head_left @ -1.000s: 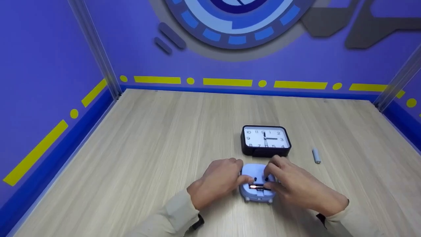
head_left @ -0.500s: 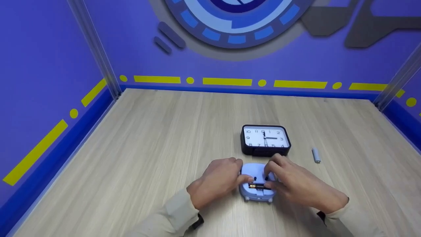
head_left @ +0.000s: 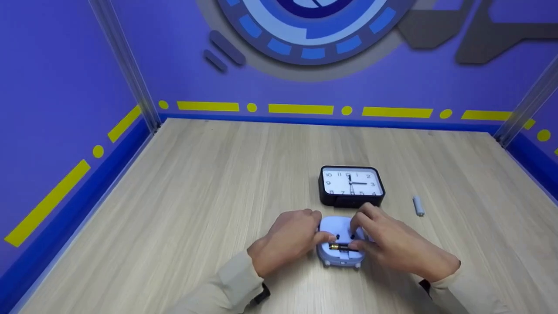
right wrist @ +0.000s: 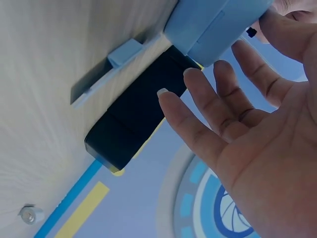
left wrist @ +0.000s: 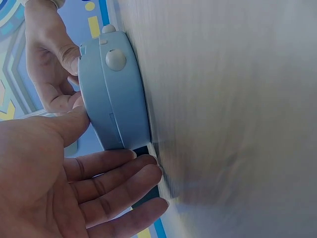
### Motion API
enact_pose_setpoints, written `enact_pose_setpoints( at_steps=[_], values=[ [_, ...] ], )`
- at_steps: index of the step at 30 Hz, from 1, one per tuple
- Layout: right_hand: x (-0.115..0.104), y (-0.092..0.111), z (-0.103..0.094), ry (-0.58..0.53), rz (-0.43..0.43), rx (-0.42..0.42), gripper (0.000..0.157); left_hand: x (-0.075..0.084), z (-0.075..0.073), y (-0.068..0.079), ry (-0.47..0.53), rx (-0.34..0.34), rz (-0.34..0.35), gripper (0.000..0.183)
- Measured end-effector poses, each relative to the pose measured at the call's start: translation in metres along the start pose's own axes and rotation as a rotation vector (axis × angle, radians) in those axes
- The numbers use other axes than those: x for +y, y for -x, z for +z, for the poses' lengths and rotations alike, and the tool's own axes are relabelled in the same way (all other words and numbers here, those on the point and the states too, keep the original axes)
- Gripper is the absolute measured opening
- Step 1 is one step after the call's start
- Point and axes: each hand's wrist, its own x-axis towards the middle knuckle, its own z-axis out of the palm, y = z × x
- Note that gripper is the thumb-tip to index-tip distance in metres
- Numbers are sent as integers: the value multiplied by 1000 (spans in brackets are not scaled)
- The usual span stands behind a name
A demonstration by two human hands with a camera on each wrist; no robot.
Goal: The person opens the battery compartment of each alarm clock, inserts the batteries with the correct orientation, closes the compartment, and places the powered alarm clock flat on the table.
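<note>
A light-blue alarm clock [head_left: 335, 224] with small round feet lies back-up on the table, its battery slot uncovered. In the slot sits a black and gold battery [head_left: 335, 247]. My left hand [head_left: 290, 237] grips the clock's left side, thumb on the back, fingers along the edge; the left wrist view shows those fingers [left wrist: 119, 191] close to the table. My right hand [head_left: 390, 242] has its thumb on the battery's right end, with the index finger bent onto the clock's back near a black knob [right wrist: 251, 32]. The other right fingers [right wrist: 198, 106] stay off to the side.
Just beyond lies a black rectangular clock [head_left: 352, 185], face up. A grey-blue battery [head_left: 418, 206] is on the table [head_left: 226, 174] to the right. The right wrist view shows a flat light-blue piece [right wrist: 126, 52] near the black clock. Purple panels [head_left: 283, 91] enclose the table.
The bright glint on the battery has faded. My right thumb has shifted slightly left along the battery; the left hand and both clocks stay put.
</note>
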Motion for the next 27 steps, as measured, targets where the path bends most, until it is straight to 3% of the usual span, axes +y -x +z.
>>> enact_pose_setpoints(
  at_steps=[14, 21, 27],
  values=[
    [0, 0, -1, -23, 39, -22, 21, 0, 0, -1, 11, 3, 12, 44],
    [-1, 0, -2, -44, 18, -15, 19, 0, 0, 1, -39, 25, 10, 43],
    [-1, 0, -2, -45, 32, -17, 20, 0, -1, 0, -14, -17, -12, 44]
  ],
)
